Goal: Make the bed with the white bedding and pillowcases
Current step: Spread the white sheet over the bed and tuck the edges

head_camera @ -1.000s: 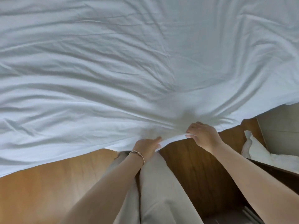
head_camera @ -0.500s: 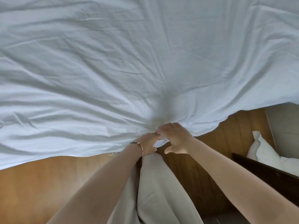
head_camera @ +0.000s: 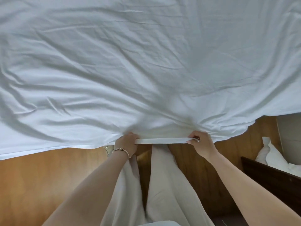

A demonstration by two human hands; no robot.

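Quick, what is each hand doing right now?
Left hand: closed, fingers gripping the hem of the white sheet.
Right hand: closed, fingers pinching the same hem, which is pulled tight between the two hands.

Wooden floor, dark wooden furniture at right

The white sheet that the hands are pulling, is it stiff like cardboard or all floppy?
Probably very floppy: the white sheet is full of soft wrinkles and its free edge sags in curves. It likely goes straight only where it is pulled, like the taut hem between the left hand and the right hand. It looks thin, so probably light.
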